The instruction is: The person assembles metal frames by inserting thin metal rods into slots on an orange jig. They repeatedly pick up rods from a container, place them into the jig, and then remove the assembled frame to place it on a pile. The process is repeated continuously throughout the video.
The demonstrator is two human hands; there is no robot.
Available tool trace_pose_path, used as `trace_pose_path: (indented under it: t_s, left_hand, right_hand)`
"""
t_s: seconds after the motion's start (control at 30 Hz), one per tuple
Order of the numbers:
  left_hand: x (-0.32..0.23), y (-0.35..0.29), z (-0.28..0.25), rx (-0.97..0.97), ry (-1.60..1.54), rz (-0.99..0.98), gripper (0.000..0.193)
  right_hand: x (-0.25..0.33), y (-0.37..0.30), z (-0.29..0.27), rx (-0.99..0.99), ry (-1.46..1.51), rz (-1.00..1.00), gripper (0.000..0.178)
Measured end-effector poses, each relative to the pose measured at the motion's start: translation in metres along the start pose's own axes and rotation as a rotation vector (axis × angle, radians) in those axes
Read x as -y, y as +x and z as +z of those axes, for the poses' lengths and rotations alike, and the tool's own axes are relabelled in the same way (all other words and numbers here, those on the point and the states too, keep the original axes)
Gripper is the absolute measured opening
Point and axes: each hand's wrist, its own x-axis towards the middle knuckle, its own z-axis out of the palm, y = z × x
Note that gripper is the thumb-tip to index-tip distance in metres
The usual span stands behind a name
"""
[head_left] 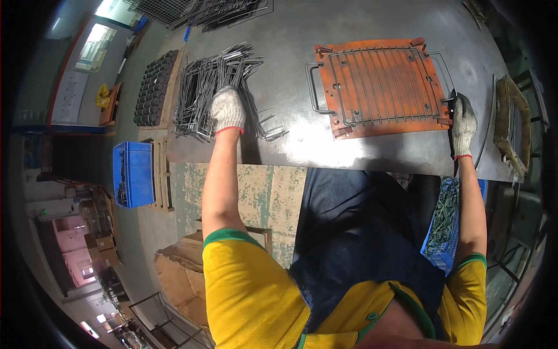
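Observation:
My left hand (228, 109), in a white knitted glove with a red cuff, rests with curled fingers on a tangled pile of bent metal rods (195, 96). What its fingers hold, if anything, is hidden. My right hand (464, 122), gloved alike with dark fingertips, is closed at the right edge of an orange fixture plate (343, 131). A dark, slim object shows beside its fingers; its kind is unclear. On the plate lies a wire grate (386, 87) of parallel bars. One U-shaped wire handle (312, 87) stands out at the left side, another (446, 67) at the right, reaching to my right fingers.
The grey metal table (273, 35) bears more dark rods (226, 14) at its far left. A wooden-sided box (505, 125) stands at the right. Below the edge are a blue crate (439, 247) with green pieces and, further left, a blue bin (136, 174).

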Motion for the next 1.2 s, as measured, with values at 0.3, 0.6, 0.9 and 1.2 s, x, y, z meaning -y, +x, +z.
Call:
trace_pose_path:
  t_s: [0.3,0.6,0.9,1.2]
  left_hand:
    - [0.005,0.010,-0.038,0.223,-0.368,-0.283,0.035]
    - [0.010,0.014,-0.073,0.556,-1.929,-0.604,0.021]
    - [-0.212,-0.003,-0.126,0.823,-2.518,-0.103,0.022]
    - [-0.355,-0.012,-0.145,0.849,-2.433,-0.267,0.026]
  right_hand:
    - [0.007,-0.002,0.000,-0.048,-0.360,-0.179,0.041]
    - [0.034,-0.015,0.007,0.028,-0.165,-0.050,0.040]
    - [0.091,-0.034,0.007,-0.220,-0.151,-0.247,0.031]
    - [0.111,-0.106,0.029,0.213,0.217,0.110,0.031]
